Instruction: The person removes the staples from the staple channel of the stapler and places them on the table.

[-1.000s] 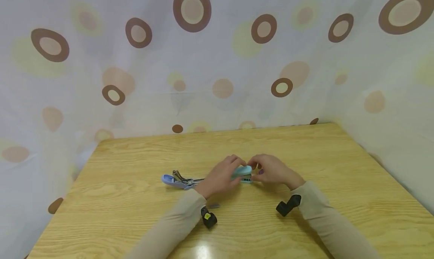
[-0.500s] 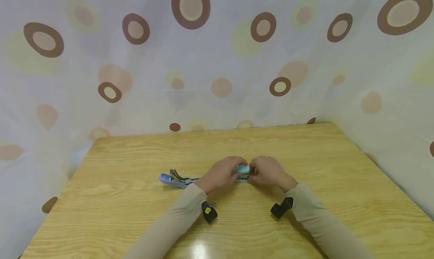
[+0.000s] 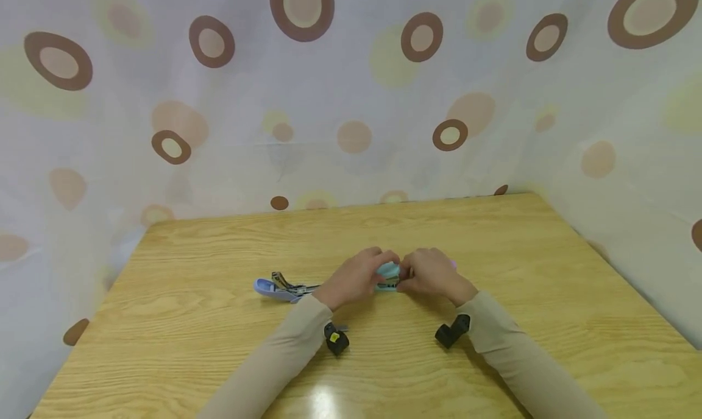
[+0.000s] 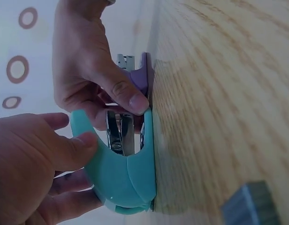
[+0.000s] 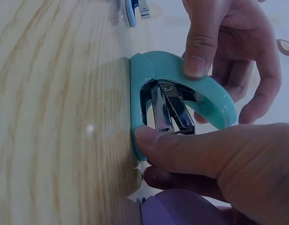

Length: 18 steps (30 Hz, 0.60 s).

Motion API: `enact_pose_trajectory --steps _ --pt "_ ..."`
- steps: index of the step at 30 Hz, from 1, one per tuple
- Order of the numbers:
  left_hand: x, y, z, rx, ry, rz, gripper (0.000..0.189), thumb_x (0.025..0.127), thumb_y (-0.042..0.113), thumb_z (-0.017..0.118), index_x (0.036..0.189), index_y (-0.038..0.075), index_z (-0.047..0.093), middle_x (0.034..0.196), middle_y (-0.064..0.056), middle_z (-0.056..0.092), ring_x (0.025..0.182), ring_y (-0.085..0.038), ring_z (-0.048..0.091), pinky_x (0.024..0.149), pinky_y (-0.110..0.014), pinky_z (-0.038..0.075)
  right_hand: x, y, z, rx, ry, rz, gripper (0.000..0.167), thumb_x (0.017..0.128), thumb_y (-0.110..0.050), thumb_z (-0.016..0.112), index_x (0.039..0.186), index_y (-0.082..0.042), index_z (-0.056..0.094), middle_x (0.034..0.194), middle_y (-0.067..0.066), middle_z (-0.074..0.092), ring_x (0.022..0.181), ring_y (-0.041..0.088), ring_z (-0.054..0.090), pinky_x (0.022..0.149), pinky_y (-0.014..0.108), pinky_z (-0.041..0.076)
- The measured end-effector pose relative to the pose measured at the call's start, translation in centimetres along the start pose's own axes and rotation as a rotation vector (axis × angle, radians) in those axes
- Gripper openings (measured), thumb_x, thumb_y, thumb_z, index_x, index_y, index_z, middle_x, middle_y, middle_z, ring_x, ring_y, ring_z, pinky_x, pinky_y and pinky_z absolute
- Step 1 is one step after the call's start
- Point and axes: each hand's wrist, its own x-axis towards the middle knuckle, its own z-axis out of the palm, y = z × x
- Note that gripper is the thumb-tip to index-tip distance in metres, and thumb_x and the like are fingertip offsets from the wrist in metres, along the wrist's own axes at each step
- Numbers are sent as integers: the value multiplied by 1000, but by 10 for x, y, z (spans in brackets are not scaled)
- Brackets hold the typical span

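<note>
A teal stapler (image 3: 388, 274) stands on the table with its top cover raised from its base. My left hand (image 3: 353, 280) pinches that cover between thumb and fingers, seen closely in the left wrist view. My right hand (image 3: 433, 276) grips the front end of the base, its thumb (image 5: 154, 140) on the tip. Between cover and base the metal staple magazine (image 5: 170, 108) shows, and its front end lies at my right fingers. Just beyond the right hand sits a purple stapler (image 5: 179, 208), mostly hidden in the head view.
Left of my hands, a blue stapler (image 3: 269, 288) lies spread wide with its metal parts standing up. A small grey strip (image 3: 343, 327) rests by the left wrist. A patterned cloth (image 3: 351, 102) hangs behind the wooden table (image 3: 230, 346).
My right hand has turned and closed in on the front of the teal stapler, so the purple one now shows behind it. The head view has shifted slightly. The left hand keeps its hold.
</note>
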Motion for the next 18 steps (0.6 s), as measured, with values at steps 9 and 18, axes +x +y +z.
enact_pose_trajectory --steps 9,18 --pt "-2 0 -2 8 -46 -14 45 90 -7 59 128 17 59 101 -6 53 80 -13 46 64 -19 40 3 -5 0 -39 -25 47 13 74 -28 83 71 -21 73 70 -9 67 64 7 60 59 27 50" --pt "-9 -11 -6 -205 -24 -79 31 95 -2 54 123 10 46 112 -12 50 100 -23 52 86 -34 49 2 -7 1 -111 -24 32 14 75 -29 82 72 -22 71 71 -11 65 65 6 57 64 30 49"
